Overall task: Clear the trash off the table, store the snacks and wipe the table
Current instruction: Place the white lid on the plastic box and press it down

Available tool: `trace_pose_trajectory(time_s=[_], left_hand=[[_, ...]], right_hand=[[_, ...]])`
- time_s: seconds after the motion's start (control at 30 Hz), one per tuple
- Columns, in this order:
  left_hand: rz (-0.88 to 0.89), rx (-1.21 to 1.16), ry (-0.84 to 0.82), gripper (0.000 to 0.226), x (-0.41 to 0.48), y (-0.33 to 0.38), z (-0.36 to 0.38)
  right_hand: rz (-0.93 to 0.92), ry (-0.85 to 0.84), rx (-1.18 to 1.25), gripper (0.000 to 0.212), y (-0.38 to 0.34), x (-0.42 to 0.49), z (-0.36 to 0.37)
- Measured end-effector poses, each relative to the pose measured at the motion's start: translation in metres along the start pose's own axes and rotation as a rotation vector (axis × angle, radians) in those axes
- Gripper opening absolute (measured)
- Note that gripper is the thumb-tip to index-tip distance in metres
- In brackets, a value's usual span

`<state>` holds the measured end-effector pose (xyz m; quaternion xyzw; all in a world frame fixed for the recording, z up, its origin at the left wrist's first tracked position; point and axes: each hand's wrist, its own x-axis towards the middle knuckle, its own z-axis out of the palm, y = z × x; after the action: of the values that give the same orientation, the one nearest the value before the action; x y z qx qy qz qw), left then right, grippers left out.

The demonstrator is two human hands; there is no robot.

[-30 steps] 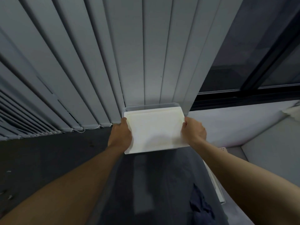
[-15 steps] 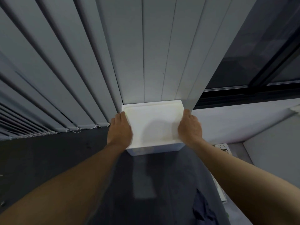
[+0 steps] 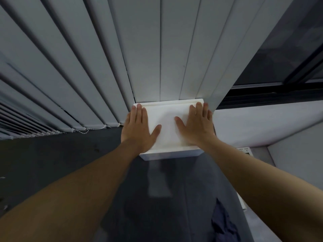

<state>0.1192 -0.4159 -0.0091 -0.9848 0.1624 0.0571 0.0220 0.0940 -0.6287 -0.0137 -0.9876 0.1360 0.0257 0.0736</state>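
Note:
A white storage box with its white lid [image 3: 167,123] on sits at the far end of a dark grey table [image 3: 167,198], right against the vertical blinds. My left hand [image 3: 138,128] lies flat on the lid's left side with straight fingers. My right hand [image 3: 197,126] presses flat on the lid's right side, fingers spread. The contents of the box are hidden under the lid.
Grey vertical blinds [image 3: 87,75] hang behind the box, with a dark window [image 3: 283,55] to the right. A crumpled dark blue cloth [image 3: 223,224] lies on the table at the near right. A white wall ledge [image 3: 262,123] and a white power strip [image 3: 244,151] are to the right.
The lid, held tilted over the box by both hands at its edges, came down onto the box. Both hands then moved onto the top and flattened on it.

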Motion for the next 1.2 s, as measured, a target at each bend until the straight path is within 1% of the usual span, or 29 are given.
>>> trace_pose_trajectory(time_s=[0.1, 0.23, 0.37, 0.47, 0.63, 0.77, 0.87, 0.97, 1.1, 1.2], left_hand=[[-0.008, -0.023, 0.018, 0.092, 0.002, 0.003, 0.001], [-0.043, -0.113, 0.076, 0.086, 0.003, 0.007, 0.004], [0.051, -0.065, 0.094, 0.074, 0.006, 0.004, 0.008], [0.064, -0.047, 0.080, 0.068, 0.009, 0.002, 0.010], [0.056, -0.015, 0.084, 0.067, 0.009, 0.003, 0.010], [0.069, -0.007, 0.098, 0.066, 0.008, 0.006, 0.007], [0.106, 0.026, 0.087, 0.067, 0.009, 0.006, 0.008], [0.109, 0.027, 0.061, 0.072, 0.010, 0.005, 0.008], [0.110, 0.026, 0.033, 0.073, 0.010, 0.005, 0.006], [0.103, 0.031, 0.013, 0.073, 0.011, 0.005, 0.005]], right_hand=[[0.004, 0.045, -0.072, 0.082, -0.010, -0.007, 0.005], [-0.046, 0.084, -0.079, 0.075, -0.009, -0.007, 0.006], [-0.055, 0.039, -0.114, 0.074, -0.010, -0.004, 0.009], [-0.046, 0.023, -0.115, 0.074, -0.008, -0.001, 0.010], [-0.044, -0.024, -0.110, 0.072, -0.013, -0.009, 0.011], [-0.039, 0.050, -0.100, 0.071, -0.016, -0.013, 0.011], [-0.039, 0.070, -0.090, 0.072, -0.017, -0.012, 0.012], [-0.056, 0.082, -0.097, 0.074, -0.016, -0.012, 0.013], [-0.049, 0.049, -0.111, 0.075, -0.015, -0.010, 0.012], [-0.051, -0.009, -0.096, 0.076, -0.013, -0.008, 0.010]])
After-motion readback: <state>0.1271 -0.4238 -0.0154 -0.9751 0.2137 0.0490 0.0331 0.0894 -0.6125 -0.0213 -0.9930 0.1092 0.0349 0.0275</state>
